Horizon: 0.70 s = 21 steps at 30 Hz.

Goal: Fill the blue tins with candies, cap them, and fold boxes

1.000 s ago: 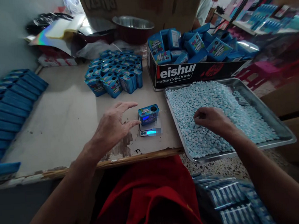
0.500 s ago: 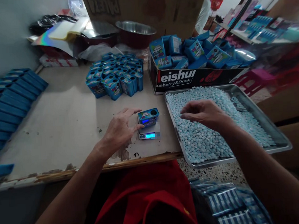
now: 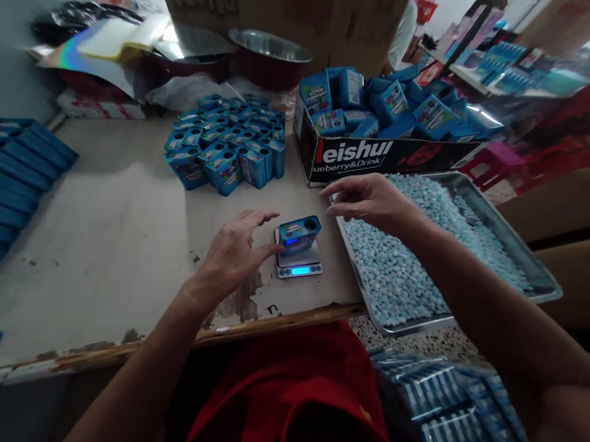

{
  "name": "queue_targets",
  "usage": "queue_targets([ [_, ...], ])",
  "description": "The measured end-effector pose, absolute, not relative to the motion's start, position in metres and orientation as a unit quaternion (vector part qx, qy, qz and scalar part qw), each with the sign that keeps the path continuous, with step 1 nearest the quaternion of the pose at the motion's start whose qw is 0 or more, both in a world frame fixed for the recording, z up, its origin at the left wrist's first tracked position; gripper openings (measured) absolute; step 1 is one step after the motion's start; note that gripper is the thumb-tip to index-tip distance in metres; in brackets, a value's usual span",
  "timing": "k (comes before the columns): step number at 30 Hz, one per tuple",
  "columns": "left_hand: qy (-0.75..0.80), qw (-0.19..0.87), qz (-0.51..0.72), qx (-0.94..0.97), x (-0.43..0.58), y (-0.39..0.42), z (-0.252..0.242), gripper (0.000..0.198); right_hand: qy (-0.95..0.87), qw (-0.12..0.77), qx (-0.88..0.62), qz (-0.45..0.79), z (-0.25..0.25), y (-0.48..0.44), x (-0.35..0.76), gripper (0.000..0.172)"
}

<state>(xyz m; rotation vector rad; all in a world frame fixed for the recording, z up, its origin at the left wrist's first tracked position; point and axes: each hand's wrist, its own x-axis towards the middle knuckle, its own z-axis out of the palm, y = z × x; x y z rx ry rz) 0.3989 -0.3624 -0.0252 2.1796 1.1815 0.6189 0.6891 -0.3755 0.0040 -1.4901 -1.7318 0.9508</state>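
Note:
A small blue candy box (image 3: 300, 235) with a round dark hole in its top stands on a digital pocket scale (image 3: 301, 270) whose display glows blue. My left hand (image 3: 231, 248) is beside the box, thumb and fingers apart; its thumb tip is at the box's left end, and whether it touches I cannot tell. Over the near-left corner of a metal tray's far side is my right hand (image 3: 366, 202), fingers curved, with a gap between thumb and forefinger and nothing visible there. Pale blue and white candies (image 3: 402, 268) fill much of the metal tray (image 3: 544, 289).
Several upright blue boxes (image 3: 225, 148) cluster behind the scale, and more line the left side (image 3: 12, 178). A black carton (image 3: 396, 158) heaped with blue boxes stands behind the tray. Metal bowls (image 3: 270, 59) are at the back. The table's worn edge (image 3: 281, 320) is near me.
My right hand has moved left and away from over the candies, towards the scale, its thumb and forefinger parting. My left hand has stayed beside the box. The view has shifted slightly.

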Motion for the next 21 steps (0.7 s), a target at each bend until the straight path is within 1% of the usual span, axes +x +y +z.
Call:
queue_targets([
  [2,0.448,0.282,0.235,0.815,0.395,-0.362,-0.025,0.056,-0.642,0.337,-0.611,0.318,0.001,-0.388,0.710,0.037],
  [3,0.450,0.277,0.236,0.815,0.392,-0.361,-0.026,0.056,-0.639,0.321,-0.638,0.287,-0.002,-0.395,0.722,0.033],
  [6,0.448,0.265,0.240,0.819,0.387,-0.363,-0.028,0.056,-0.643,0.212,-0.709,0.195,-0.017,-0.421,0.752,0.024],
  [8,0.440,0.267,0.242,0.822,0.388,-0.366,-0.028,0.055,-0.648,0.153,-0.723,0.183,-0.026,-0.437,0.763,0.020],
  [10,0.430,0.273,0.247,0.824,0.393,-0.370,-0.024,0.054,-0.652,0.139,-0.719,0.196,-0.031,-0.450,0.768,0.020],
  [13,0.416,0.269,0.258,0.829,0.403,-0.378,-0.016,0.054,-0.653,0.149,-0.715,0.200,-0.035,-0.458,0.768,0.024],
  [15,0.414,0.259,0.263,0.832,0.409,-0.383,-0.010,0.055,-0.653,0.141,-0.716,0.204,-0.039,-0.458,0.768,0.026],
  [18,0.419,0.245,0.263,0.834,0.412,-0.390,-0.005,0.053,-0.661,0.099,-0.716,0.200,-0.050,-0.455,0.765,0.029],
  [21,0.421,0.232,0.265,0.836,0.411,-0.395,-0.006,0.053,-0.684,0.048,-0.710,0.163,-0.058,-0.452,0.757,0.030],
])
